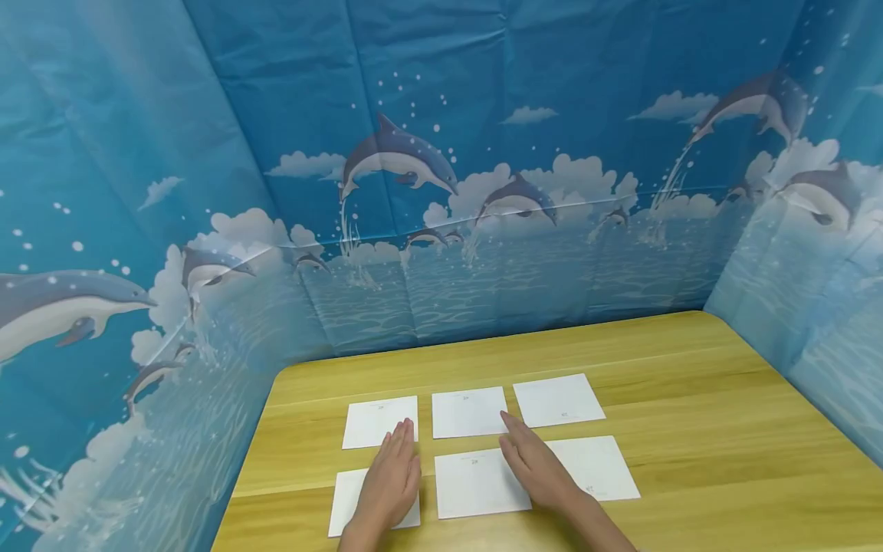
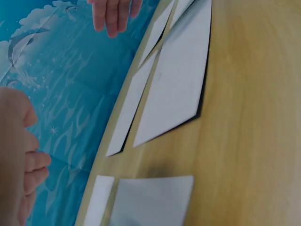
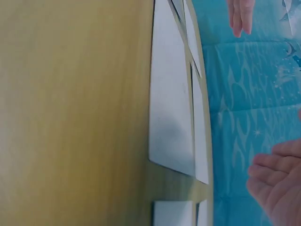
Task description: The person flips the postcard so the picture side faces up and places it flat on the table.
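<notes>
White rectangular cards lie in two rows of three on the wooden table. My left hand (image 1: 390,479), fingers straight and together, overlaps the near left card (image 1: 345,502) and reaches the corner of the far left card (image 1: 379,422). My right hand (image 1: 541,469) is held likewise, between the near middle card (image 1: 476,484) and the near right card (image 1: 600,468); its fingertips overlap the far middle card (image 1: 469,412). The palms face each other with a gap between. Both wrist views show the left hand (image 2: 28,160) and right hand (image 3: 282,181) raised above the cards, holding nothing.
The far right card (image 1: 559,400) lies beyond my right hand. Small grey marks are printed near the cards' edges. Yellowish wooden tabletop (image 1: 724,445) extends right of the cards. A blue dolphin-print curtain (image 1: 441,291) hangs around the table's back and sides.
</notes>
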{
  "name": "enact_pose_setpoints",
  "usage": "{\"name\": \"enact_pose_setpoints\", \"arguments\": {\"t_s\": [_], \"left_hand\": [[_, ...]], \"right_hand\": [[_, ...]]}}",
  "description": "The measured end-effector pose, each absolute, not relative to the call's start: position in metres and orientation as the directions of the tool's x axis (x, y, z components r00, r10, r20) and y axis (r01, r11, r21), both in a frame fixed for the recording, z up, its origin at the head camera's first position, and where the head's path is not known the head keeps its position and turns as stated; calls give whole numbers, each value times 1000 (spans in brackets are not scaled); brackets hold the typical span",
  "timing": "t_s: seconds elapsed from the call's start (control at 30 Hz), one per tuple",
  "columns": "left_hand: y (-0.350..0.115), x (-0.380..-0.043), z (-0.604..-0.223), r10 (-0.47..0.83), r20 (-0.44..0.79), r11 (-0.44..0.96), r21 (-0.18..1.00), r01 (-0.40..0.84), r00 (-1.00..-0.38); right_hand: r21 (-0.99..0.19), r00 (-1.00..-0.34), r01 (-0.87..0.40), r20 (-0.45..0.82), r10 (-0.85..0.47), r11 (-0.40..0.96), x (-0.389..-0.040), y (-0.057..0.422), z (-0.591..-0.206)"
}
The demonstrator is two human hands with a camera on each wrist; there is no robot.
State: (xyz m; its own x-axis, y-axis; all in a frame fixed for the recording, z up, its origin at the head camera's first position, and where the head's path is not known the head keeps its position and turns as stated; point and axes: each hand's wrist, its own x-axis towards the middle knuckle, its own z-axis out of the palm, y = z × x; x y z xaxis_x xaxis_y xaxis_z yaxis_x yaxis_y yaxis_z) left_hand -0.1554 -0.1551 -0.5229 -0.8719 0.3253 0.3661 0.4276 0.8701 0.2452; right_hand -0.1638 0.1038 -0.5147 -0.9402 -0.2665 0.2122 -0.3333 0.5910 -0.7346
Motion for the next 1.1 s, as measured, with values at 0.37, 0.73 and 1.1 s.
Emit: {"name": "enact_pose_setpoints", "arguments": {"t_s": [0.37,0.73,1.1], "left_hand": [[-174,-152,-540,201,607,829,314,464,-769],[-197,-140,-552,-63,477,749,604,274,-877],[-213,-129,-561,-285,407,632,760,149,-868]], "right_hand": [[-785,-946,-325,285,-158,527,-160,88,-528],[-837,-952,-302,287,-104,456,-154,67,-532],[-859,-947,-321,289,-140,399,-151,52,-538]]}}
